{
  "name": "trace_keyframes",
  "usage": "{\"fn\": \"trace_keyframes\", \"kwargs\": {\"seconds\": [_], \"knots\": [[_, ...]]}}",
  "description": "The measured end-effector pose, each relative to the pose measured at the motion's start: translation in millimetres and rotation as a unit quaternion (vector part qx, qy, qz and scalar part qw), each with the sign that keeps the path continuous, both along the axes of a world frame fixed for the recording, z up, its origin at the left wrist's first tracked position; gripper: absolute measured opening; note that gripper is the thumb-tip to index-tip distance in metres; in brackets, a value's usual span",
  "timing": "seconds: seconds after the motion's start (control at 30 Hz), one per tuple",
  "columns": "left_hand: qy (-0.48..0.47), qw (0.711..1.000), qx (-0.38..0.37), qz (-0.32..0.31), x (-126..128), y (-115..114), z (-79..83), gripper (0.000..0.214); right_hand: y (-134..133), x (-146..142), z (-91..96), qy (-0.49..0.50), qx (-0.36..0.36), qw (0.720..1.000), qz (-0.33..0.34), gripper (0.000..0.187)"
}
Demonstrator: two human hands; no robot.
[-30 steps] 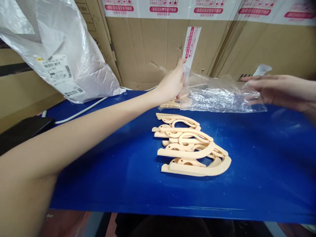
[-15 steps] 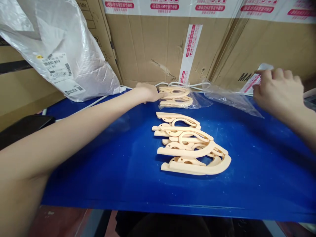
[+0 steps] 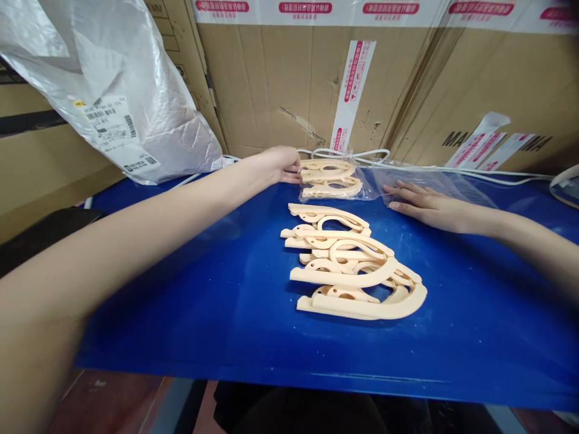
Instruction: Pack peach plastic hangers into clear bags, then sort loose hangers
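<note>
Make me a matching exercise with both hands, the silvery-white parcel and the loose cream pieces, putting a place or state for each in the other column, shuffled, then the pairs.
1. Left hand
2. Right hand
3. Silvery-white parcel
4. Loose cream pieces

A. Bears a printed label
B. Piled on the blue table, nearer the camera than the bagged pieces
C. At the left end of the bagged pieces
D. Spread palm down over clear plastic

Pairs: 1-C, 2-D, 3-A, 4-B
</note>
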State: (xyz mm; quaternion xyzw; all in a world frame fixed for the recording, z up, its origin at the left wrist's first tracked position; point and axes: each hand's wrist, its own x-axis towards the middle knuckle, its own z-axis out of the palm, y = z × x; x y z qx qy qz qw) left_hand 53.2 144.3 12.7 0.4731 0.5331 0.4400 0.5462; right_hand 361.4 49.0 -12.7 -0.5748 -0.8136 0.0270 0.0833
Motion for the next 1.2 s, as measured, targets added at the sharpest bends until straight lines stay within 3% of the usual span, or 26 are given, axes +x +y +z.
{"fn": "trace_keyframes", "kwargs": {"seconds": [0.13, 0.23, 0.37, 0.5, 0.67, 0.8, 0.97, 1.2], "knots": [[0.017, 0.998, -0.058, 0.017, 9, -1, 10.8, 0.015, -15, -19, 16.6, 0.047, 0.119, 0.992, 0.022, 0.060], [0.000, 0.998, -0.064, 0.016, 15, -3, 15.3, 0.014, -30, -37, 22.0, 0.069, 0.180, 0.978, 0.075, 0.050], [-0.033, 0.998, -0.046, 0.008, 22, -7, 12.9, 0.011, -38, -58, 19.3, 0.057, 0.157, 0.970, 0.175, 0.046], [-0.046, 0.998, -0.030, 0.000, 27, -10, 10.3, 0.010, -25, -70, 21.0, 0.026, 0.125, 0.968, 0.214, 0.051], [-0.060, 0.998, -0.010, -0.016, 32, -14, 13.3, 0.014, 1, -73, 28.6, 0.014, 0.107, 0.975, 0.197, 0.059], [-0.060, 0.998, 0.016, -0.018, 40, -18, 10.1, 0.012, 14, -75, 24.5, 0.026, 0.080, 0.983, 0.163, 0.065], [-0.058, 0.995, 0.080, 0.014, 44, -29, 3.6, 0.014, 16, -76, 18.0, 0.044, 0.088, 0.981, 0.165, 0.062], [-0.063, 0.996, 0.064, 0.017, 29, -43, 11.5, 0.017, 13, -78, 19.6, 0.084, 0.104, 0.983, 0.125, 0.061]]}}
